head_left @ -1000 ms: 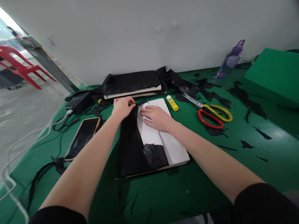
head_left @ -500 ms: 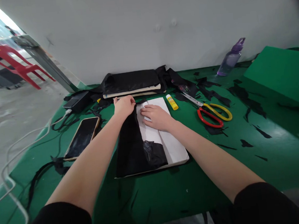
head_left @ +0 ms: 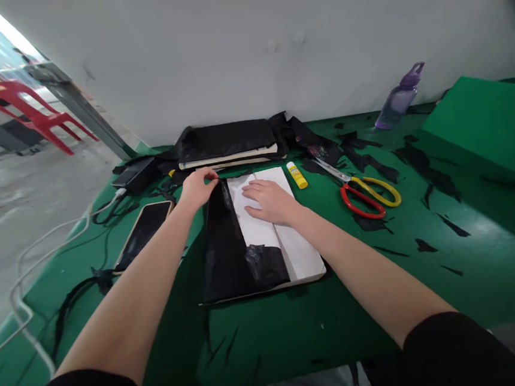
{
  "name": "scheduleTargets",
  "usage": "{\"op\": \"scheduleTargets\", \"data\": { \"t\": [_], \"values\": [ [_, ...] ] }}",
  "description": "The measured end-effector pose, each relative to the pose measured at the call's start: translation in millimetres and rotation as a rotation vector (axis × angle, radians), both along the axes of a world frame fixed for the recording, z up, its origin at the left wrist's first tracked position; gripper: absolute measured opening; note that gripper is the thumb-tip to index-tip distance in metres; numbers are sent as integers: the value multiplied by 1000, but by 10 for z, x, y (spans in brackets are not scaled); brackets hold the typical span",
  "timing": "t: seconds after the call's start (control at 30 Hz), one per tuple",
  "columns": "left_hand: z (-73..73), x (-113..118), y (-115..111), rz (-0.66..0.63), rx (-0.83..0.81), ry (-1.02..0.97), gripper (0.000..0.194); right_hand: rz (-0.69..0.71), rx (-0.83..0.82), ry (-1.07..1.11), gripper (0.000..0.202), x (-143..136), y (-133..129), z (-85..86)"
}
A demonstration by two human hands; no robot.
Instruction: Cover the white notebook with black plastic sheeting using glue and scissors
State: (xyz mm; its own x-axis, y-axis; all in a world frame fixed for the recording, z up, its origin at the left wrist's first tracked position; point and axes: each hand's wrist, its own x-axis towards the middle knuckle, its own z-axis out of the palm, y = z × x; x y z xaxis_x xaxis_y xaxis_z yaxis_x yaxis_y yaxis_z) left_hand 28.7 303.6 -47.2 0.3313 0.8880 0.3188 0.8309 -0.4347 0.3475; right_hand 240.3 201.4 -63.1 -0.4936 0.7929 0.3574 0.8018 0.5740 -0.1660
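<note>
A book (head_left: 301, 252) with white pages lies open-faced on the green table, its left part under a thin black sheet (head_left: 226, 250). My left hand (head_left: 197, 189) is at the book's far left corner, thumb and fingers pinched on the upper edge of the black sheet. Spread flat on the white page, my right hand (head_left: 267, 203) presses it with fingers apart. A folded black flap (head_left: 270, 267) with a shiny crumpled patch covers the page's near part. Just right of the book's far corner lies a yellow glue stick (head_left: 297, 175).
Scissors (head_left: 366, 196) with red and yellow handles lie to the right among black scraps (head_left: 425, 246). Behind are a black-covered stack (head_left: 228, 138) and a purple bottle (head_left: 398, 102). A phone (head_left: 146, 230), a black adapter (head_left: 134, 175) and white cables (head_left: 30, 333) occupy the left.
My left hand has moved left with the black sheet's upper edge, and more of the white page's left side shows. My right hand stays pressed on the page.
</note>
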Motion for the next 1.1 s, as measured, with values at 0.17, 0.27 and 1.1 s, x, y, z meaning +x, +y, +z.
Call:
{"op": "scheduleTargets", "data": {
  "t": [0.17, 0.27, 1.1],
  "values": [
    [-68, -127, 21, 0, 37, 3, 13, -4, -13, 4, 44, -1, 3, -3],
    [-97, -155, 19, 10, 58, 21, 11, 0, -10, 5, 45, 0, 5, -9],
    [97, -71, -238, -336, 417, 438, 24, 5, -6, 11, 43, -15, -7, 0]
  ]
}}
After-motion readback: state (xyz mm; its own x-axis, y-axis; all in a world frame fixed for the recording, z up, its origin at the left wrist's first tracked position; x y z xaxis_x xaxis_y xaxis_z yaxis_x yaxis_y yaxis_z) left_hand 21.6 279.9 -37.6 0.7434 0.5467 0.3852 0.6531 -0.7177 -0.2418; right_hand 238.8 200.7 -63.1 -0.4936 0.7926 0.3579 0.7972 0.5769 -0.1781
